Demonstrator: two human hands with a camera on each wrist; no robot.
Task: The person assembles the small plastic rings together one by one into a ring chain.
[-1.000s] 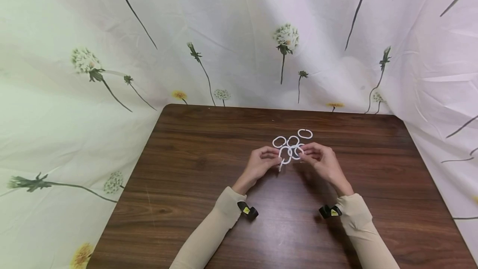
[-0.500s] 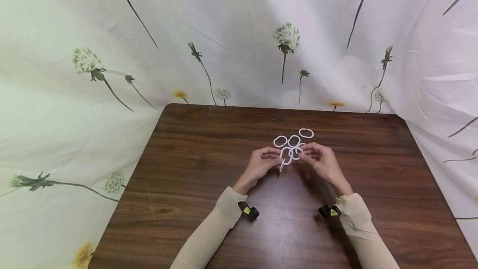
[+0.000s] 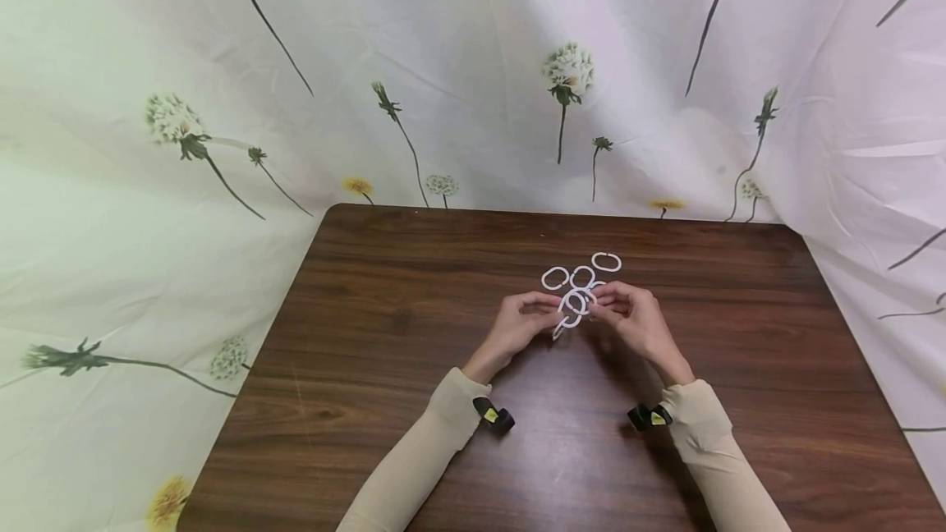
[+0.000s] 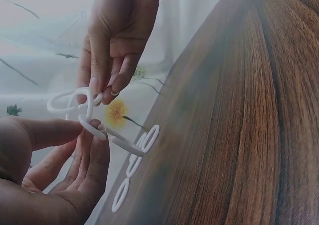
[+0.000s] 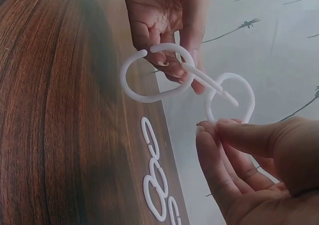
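My left hand [image 3: 521, 323] pinches a white plastic C-shaped shower curtain ring [image 4: 92, 128] between thumb and fingers. Another open-gapped ring [image 5: 130, 88] hangs linked to it, below the fingers. Opposite, my right hand [image 3: 634, 323] pinches a further white ring [image 5: 251, 98] by its edge. Seen from the right wrist, the edge-on ring [image 5: 202, 78] from my left hand overlaps the right hand's ring; whether its end passes through the gap I cannot tell. Both hands are raised above the table, fingertips close together.
Several loose white rings lie beyond the hands, among them a left ring [image 3: 543, 279], a middle ring [image 3: 572, 277] and a far ring [image 3: 594, 262]. They rest on the brown wooden table [image 3: 384, 335]. A flower-print cloth [image 3: 473, 89] hangs behind the table's far edge.
My left hand has shifted slightly right, carrying its linked rings closer to the right hand. The held rings now overlap more. The right hand has hardly moved.
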